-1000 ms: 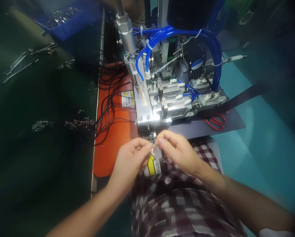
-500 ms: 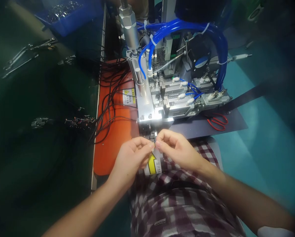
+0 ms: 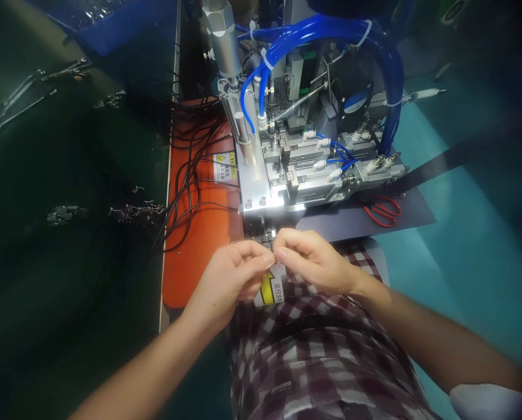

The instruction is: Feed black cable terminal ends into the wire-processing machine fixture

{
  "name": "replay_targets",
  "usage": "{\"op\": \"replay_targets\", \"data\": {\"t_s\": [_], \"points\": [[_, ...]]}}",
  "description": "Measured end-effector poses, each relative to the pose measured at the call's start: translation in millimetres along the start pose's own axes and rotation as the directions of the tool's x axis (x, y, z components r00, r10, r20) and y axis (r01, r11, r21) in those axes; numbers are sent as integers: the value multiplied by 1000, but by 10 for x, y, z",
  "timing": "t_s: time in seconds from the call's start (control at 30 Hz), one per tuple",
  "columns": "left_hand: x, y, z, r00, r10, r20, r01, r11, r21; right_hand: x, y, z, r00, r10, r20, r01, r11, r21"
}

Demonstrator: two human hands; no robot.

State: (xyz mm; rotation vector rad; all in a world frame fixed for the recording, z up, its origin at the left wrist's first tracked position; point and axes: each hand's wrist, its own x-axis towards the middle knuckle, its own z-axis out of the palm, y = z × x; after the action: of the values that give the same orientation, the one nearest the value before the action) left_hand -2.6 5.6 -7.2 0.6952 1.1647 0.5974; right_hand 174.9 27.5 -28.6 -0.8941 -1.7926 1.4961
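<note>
In front of the machine, my left hand (image 3: 230, 277) is closed in a pinch, thumb against forefinger. My right hand (image 3: 315, 262) pinches as well, and its fingertips meet those of the left. A tiny thing with thin pinkish strands shows just below the touching fingertips; most of it is hidden and I cannot tell its kind. Just beyond the fingers stands the metal front of the pneumatic machine (image 3: 261, 181). Under the hands lies a label with a yellow arrow (image 3: 267, 290), on a surface above a checked garment (image 3: 330, 361).
Black cables (image 3: 191, 175) run across the orange plate (image 3: 199, 274). Small wire-like pieces (image 3: 140, 208) lie on the dark left surface, with a blue bin (image 3: 98, 32) beyond. Red-handled scissors (image 3: 383, 211) rest on the right of the base. Thick blue hoses (image 3: 330, 29) arch over the machine.
The view has shifted slightly, so the machine sits higher and further left. Both hands keep their pinch at the same spot; pinkish strands now show below the fingertips.
</note>
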Motion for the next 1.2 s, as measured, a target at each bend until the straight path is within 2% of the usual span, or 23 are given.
{"op": "replay_targets", "data": {"t_s": [0.13, 0.23, 0.27, 0.3, 0.37, 0.43, 0.53, 0.63, 0.73, 0.9, 1.2], "points": [[-1, 26, 5, 996, 82, -42, -79, 994, 78, -17, 95, 56, 989, 18, -145, -2, 994, 109], [13, 11, 14, 962, 254, -101, -216, 932, 293, -27, 172, 55, 971, 89, -220, -53, 985, 164], [22, 0, 14, 931, 350, -104, -279, 866, 414, -29, 198, 46, 966, 109, -233, -69, 982, 174], [33, -14, 12, 884, 459, -87, -343, 764, 546, -27, 224, 37, 962, 123, -243, -81, 981, 175], [65, -46, -4, 771, 637, 22, -430, 494, 756, -16, 277, 23, 957, 131, -258, -92, 983, 158], [108, -74, -36, 684, 712, 159, -462, 255, 849, 8, 327, 27, 951, 131, -279, -96, 986, 135], [181, -94, -105, 628, 718, 299, -456, 28, 890, 57, 390, 72, 934, 145, -327, -115, 987, 111], [238, -94, -176, 603, 701, 381, -435, -112, 894, 100, 428, 134, 918, 162, -363, -130, 985, 111], [268, -97, -225, 585, 699, 411, -430, -162, 888, 121, 446, 183, 903, 166, -396, -124, 984, 128], [288, -104, -249, 587, 693, 420, -438, -165, 884, 118, 474, 224, 886, 165, -433, -110, 983, 150], [318, -136, -253, 580, 686, 440, -401, -230, 887, 101, 512, 250, 871, 163, -463, -137, 986, 90]]}}
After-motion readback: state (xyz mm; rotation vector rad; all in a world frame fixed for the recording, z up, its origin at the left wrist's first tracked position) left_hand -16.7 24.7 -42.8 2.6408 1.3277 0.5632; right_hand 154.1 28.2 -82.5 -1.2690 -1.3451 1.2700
